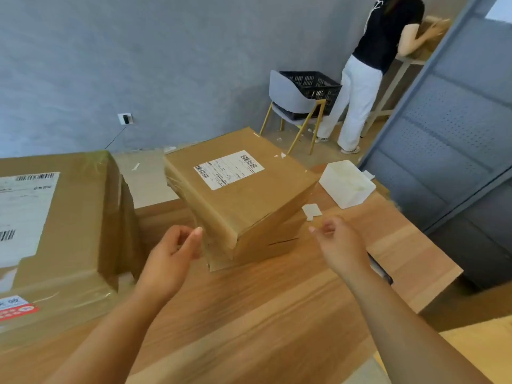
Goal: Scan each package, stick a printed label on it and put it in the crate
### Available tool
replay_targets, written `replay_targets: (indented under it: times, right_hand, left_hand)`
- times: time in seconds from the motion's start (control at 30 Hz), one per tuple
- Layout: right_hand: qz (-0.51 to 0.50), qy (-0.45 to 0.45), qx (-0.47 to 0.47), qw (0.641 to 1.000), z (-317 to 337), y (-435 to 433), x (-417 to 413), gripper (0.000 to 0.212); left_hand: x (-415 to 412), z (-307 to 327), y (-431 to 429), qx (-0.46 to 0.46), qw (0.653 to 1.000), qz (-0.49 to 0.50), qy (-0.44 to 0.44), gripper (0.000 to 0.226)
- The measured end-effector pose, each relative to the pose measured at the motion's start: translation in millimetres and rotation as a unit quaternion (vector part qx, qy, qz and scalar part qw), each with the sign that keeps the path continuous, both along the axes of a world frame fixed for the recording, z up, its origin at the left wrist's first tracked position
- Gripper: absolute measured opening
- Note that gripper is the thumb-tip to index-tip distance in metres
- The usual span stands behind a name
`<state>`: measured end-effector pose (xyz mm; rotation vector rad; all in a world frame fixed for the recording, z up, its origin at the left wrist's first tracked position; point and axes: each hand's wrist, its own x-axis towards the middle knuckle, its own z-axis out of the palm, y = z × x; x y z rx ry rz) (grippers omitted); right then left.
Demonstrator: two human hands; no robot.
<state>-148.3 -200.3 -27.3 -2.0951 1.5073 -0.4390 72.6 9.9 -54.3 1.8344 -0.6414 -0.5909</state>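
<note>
**Package on bench, both hands free**

Head view: The brown cardboard package (243, 200) sits on the wooden bench (277, 300), with a white printed label (228, 169) on its top face. The left hand (171, 253) is just beside its near left corner and the right hand (339, 242) near its right side. The fingers (329, 227) of both hands are loosely curled and hold nothing. The black plastic crate (313, 85) rests on a grey chair (288, 98), well apart from the bench.

Wooden table (277, 314). Bore big box (55, 231) at left, smaller box (249, 206) at middle, white tray (346, 187) far right, paper scraps (311, 211) between.
</note>
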Motion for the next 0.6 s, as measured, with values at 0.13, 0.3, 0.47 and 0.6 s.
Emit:
replay_targets:
  times: [0.13,0.3,0.47,0.6]
  right_hand:
    - [0.019,-0.121,-0.009,0.992,5.7,-52.4,33.4,0.058]
    - [0.080,-0.158,0.052,0.983,17.9,-101.7,63.8,0.053]
    - [0.166,-0.111,0.086,0.976,19.7,-121.7,66.0,0.025]
    - [0.201,-0.139,0.087,0.966,18.6,-123.4,60.1,0.028]
  left_hand:
    - [-8.2,2.4,-26.1,0.000,0.997,0.075,0.032,0.037]
    - [-37.4,0.1,-43.7,-0.003,0.990,0.136,0.043,0.055]
    - [-63.5,0.9,-55.7,-0.005,0.983,0.182,0.040,0.028]
    - [-78.7,13.7,-63.4,-0.037,0.986,0.159,0.043,0.031]
